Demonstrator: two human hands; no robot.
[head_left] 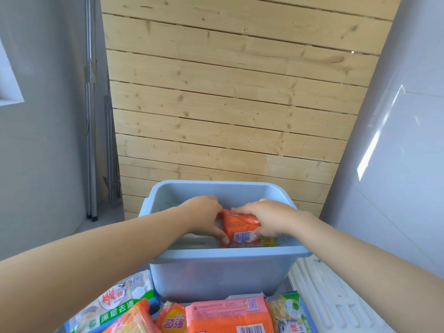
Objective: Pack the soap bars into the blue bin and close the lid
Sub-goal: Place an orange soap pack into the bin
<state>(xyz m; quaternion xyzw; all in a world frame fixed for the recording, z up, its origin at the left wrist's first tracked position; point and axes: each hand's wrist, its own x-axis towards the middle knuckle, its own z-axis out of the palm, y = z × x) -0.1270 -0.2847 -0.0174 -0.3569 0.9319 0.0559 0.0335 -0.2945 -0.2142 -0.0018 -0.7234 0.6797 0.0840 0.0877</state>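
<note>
A: Soap packs [223,317] at six o'clock, nearest the camera — orange, pink and yellow-green wrappers with printed characters and a barcode, lying crowded against the near wall of the blue bin [216,275].

B: And the bin itself?

A: Pale blue plastic, open-topped, with a rolled rim; it stands just beyond the packs at the centre. A white ribbed panel [319,292] lies at four o'clock beside it — whether that is the lid I cannot tell.

B: Hands?

A: Both reach over the near rim into the bin. The left hand [204,217] and right hand [266,216] are clasped on one orange soap bar [240,230] between them, from nine and three o'clock. Its wrapper shows a white barcode patch, and it sits tilted just inside the near wall.

B: Beyond?

A: Wooden plank wall [230,97] at twelve o'clock.
</note>
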